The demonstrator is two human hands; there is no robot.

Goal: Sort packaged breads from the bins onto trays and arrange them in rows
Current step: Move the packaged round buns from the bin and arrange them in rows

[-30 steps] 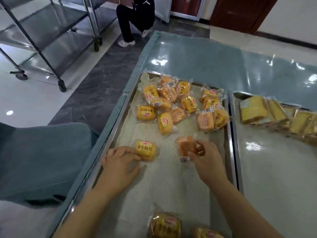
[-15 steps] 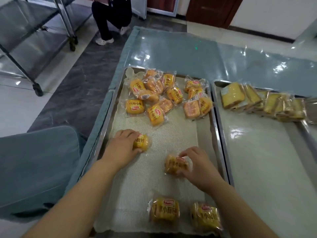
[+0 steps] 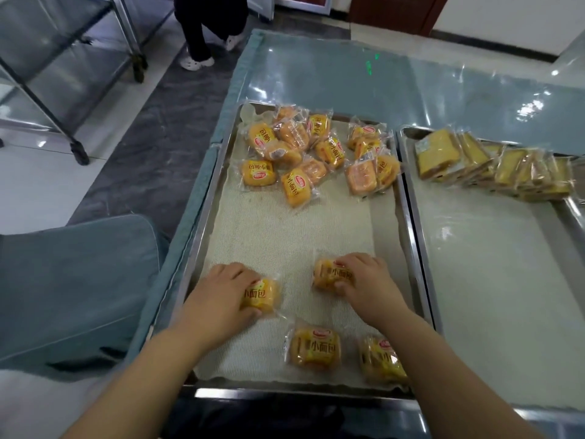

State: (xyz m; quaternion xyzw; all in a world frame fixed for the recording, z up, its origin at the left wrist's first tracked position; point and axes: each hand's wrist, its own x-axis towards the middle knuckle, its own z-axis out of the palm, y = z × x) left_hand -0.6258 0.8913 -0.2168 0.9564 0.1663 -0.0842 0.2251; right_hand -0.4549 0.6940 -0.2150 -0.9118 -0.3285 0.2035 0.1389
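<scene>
Before us stretches the long worktop (image 3: 348,83) under a glossy teal plastic cover, and two shallow steel trays sit on it side by side. The left steel tray (image 3: 285,393) is lined with a beige mesh mat (image 3: 285,236). The right steel tray (image 3: 490,296) carries a leaning row of yellow cake slices in clear wrappers (image 3: 493,166) along its far end. At the far end of the left tray lies a loose heap of small orange-yellow bread packets (image 3: 316,150). Nearer to us, our left hand (image 3: 218,296) has its fingers curled round one yellow bread packet (image 3: 262,294). Our right hand (image 3: 367,280) grips a second packet (image 3: 329,275) between thumb and fingers. Both packets touch the mat. A third packet (image 3: 315,346) and a fourth packet (image 3: 380,359) lie side by side at the near edge.
</scene>
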